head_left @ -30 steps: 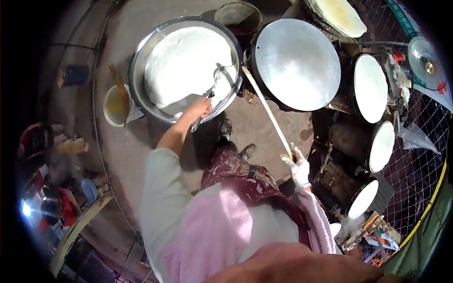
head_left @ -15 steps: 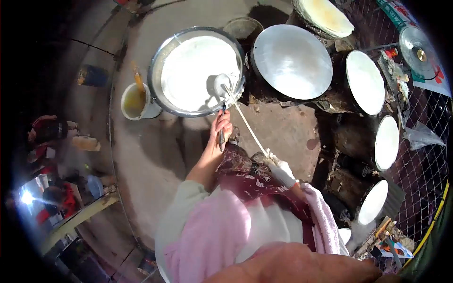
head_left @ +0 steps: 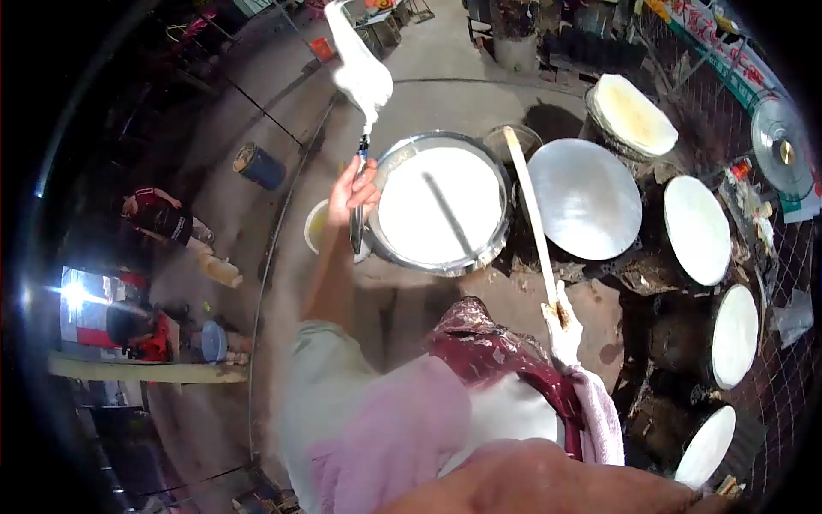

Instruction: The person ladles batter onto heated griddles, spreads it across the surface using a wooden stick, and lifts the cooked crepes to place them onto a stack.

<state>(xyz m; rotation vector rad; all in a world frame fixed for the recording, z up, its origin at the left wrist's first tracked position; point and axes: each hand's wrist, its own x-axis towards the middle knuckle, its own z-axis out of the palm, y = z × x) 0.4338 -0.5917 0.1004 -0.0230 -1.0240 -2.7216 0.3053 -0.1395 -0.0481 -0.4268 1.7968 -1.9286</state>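
Note:
My left hand, bare, is closed round the dark handle of a ladle. The ladle is raised to the left of a large metal basin, its head coated in white batter that trails off the top. White batter fills much of the basin, and a dark shadow crosses it. In a white glove, my right hand grips the lower end of a long pale wooden stick. The stick points up between the basin and a round metal griddle, whose grey surface is bare.
Several drum stoves with white-covered round tops curve down the right side, beside a wire fence. A thick stack of pale flatbreads lies at the upper right. Behind my left hand is a bucket. Another person is at the far left.
My left hand has lifted the ladle from the basin's edge up and to the left, now with batter on it. The stick has swung away from the basin, and the view has shifted.

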